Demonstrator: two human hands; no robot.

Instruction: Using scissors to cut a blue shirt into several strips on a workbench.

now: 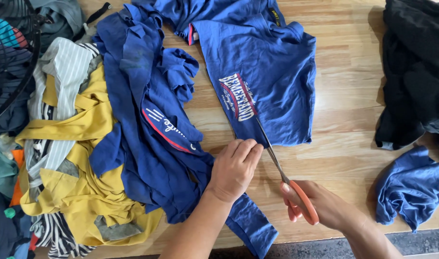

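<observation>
A blue shirt with a printed chest patch (267,72) lies spread on the wooden table (349,62). My left hand (235,169) presses flat on the blue cloth at the shirt's lower left edge. My right hand (320,204) grips orange-handled scissors (289,184), whose blades point up into the shirt's lower hem beside the left hand. A narrow blue strip (250,223) trails down under my left forearm toward the table's front edge.
A heap of blue (147,120), mustard-yellow (85,192) and striped (66,62) garments covers the left side. A black fan grille (13,57) stands at the far left. Black clothing (416,76) lies at the right, a crumpled blue scrap (411,187) below it.
</observation>
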